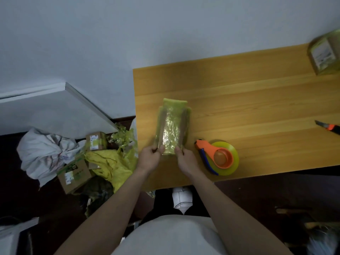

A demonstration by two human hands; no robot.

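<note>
A small box wrapped in yellow-green tape (173,127) lies lengthwise on the wooden table (248,100), near its left end. My left hand (150,158) grips the box's near left corner, with the thumb on top and the fingers curled round the edge. My right hand (185,159) holds the near right corner in the same way, its thumb pressing on the top face. An orange tape dispenser with a yellow-green roll (219,157) lies on the table just right of my right hand.
An orange utility knife (328,127) lies at the table's right edge. Another taped box (325,54) stands at the far right corner. On the floor to the left lie cardboard boxes (75,173), crumpled yellow plastic (114,162) and a white bag (42,155).
</note>
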